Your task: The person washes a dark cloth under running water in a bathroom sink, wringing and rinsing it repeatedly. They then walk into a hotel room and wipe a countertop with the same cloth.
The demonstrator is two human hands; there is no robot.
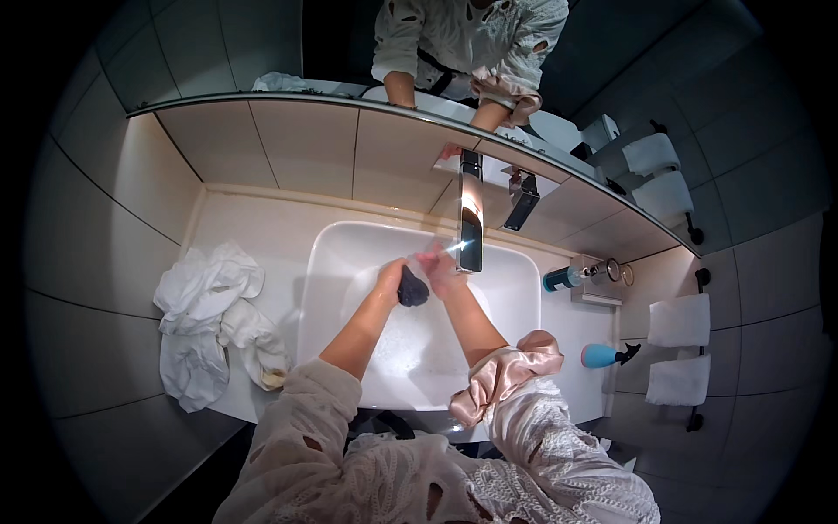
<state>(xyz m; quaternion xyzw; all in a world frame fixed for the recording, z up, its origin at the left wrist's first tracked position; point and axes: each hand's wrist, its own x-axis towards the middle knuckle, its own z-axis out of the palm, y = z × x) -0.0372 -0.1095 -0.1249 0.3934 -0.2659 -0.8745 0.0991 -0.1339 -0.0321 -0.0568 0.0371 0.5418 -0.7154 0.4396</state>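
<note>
Over the white washbasin [327, 327], my left hand [393, 276] is closed on a dark wet cloth item [413, 288], which hangs bunched between the hands. My right hand [445, 272] is beside it, just below the spout of the chrome wall faucet [471, 223]. Motion blurs its fingers, and a pinkish blur shows at their tips; whether it holds anything cannot be told. A satin scrunchie [507, 376] sits around my right forearm at the sleeve. White suds or water show in the basin's bottom.
Crumpled white cloths [209, 321] lie on the counter [262, 223] left of the basin. A chrome faucet handle [522, 200] is on the wall. To the right are a blue soap bottle [562, 278], a blue spray bottle [601, 355] and white towels [679, 319] on a rail. A mirror [262, 46] spans the wall.
</note>
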